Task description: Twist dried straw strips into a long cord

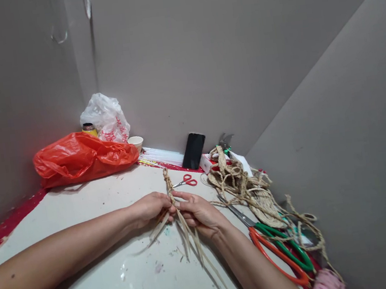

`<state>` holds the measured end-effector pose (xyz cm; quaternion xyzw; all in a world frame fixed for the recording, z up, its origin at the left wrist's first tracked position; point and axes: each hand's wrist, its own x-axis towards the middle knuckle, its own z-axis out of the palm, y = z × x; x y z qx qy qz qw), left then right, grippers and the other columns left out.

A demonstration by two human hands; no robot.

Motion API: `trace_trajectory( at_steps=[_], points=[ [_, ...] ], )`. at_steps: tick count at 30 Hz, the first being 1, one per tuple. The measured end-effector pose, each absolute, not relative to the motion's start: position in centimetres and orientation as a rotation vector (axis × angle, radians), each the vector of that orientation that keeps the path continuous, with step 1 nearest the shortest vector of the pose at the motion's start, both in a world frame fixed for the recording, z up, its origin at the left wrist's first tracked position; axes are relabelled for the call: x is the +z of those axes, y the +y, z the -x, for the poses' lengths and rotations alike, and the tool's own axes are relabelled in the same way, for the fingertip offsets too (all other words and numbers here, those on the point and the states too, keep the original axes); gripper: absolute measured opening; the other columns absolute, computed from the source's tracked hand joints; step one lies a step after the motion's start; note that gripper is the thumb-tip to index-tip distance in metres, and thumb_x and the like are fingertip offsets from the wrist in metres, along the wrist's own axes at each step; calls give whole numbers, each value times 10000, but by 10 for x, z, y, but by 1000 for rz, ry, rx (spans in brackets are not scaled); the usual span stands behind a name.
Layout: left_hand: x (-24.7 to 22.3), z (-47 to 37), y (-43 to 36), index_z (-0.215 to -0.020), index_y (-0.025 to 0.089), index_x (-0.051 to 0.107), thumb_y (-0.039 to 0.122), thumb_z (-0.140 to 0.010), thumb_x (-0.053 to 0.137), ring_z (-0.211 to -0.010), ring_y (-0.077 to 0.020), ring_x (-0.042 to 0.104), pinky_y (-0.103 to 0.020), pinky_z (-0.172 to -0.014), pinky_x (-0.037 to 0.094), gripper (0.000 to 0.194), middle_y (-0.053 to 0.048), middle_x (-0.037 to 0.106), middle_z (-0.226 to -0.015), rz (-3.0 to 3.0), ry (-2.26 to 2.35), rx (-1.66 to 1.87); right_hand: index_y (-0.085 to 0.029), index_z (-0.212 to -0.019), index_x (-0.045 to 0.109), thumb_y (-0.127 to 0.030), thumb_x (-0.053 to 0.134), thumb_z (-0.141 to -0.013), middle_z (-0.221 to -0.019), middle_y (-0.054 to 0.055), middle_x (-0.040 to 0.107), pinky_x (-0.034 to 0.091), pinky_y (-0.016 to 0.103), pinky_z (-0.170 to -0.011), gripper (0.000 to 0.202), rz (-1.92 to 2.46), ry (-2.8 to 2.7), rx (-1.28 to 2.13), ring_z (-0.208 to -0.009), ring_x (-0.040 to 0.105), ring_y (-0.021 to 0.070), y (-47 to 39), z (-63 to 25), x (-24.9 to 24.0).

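Between my hands, above the middle of the pale board, is a short straw braid [169,185] with its finished end pointing away from me. My left hand [155,207] pinches it from the left, fingers curled. From the right, my right hand [196,211] grips the same braid near its lower end, thumb and fingers pressed on it. Loose straw strands [195,243] fan out below the fingers toward me, some to the left and longer ones to the right. Small red-handled scissors [188,180] lie just beyond my right hand.
Large scissors [277,247] with orange and green handles lie right of my right forearm. A heap of braided straw cord [240,181] is behind them. At the back are a phone [194,151], a paper cup [136,142] and a red plastic bag [81,159]. Grey walls enclose the board [90,205].
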<state>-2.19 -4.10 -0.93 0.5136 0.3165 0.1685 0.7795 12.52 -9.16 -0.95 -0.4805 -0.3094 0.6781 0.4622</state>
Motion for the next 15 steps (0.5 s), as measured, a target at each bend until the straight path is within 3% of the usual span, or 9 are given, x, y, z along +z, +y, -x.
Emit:
trace_trajectory(
  at_steps=[4, 7, 12, 15],
  points=[
    [-4, 25, -36, -657, 151, 520, 259, -674, 494, -346, -58, 294, -202, -385, 202, 112, 56, 387, -426, -1173, 715, 209, -140, -1221, 428, -196, 730, -614, -517, -61, 546, 81, 149, -348, 680, 1216, -791, 1652, -347, 174, 8, -91, -129, -4],
    [-2, 28, -35, -680, 152, 551, 251, -709, 453, -351, -54, 180, -220, -392, 115, 142, 82, 302, -396, -1364, 735, 223, -132, -1272, 387, -215, 720, -625, -574, -17, 613, 102, 153, -342, 732, 1249, -825, 1641, -352, 192, 14, -91, -129, -3],
    [-6, 31, -36, -694, 139, 607, 251, -747, 406, -485, -84, 375, -222, -512, 285, 236, 34, 477, -528, -1765, 771, 264, -126, -1334, 340, -261, 701, -655, -591, -11, 638, 156, 168, -342, 781, 1304, -974, 1585, -342, 257, 32, -93, -128, -8],
    [-10, 32, -35, -684, 149, 606, 275, -762, 383, -586, -109, 457, -233, -601, 331, 268, 12, 555, -623, -1840, 788, 268, -119, -1375, 294, -284, 680, -679, -614, -7, 652, 285, 179, -417, 813, 1335, -1090, 1496, -421, 436, 76, -95, -128, -13]
  ],
)
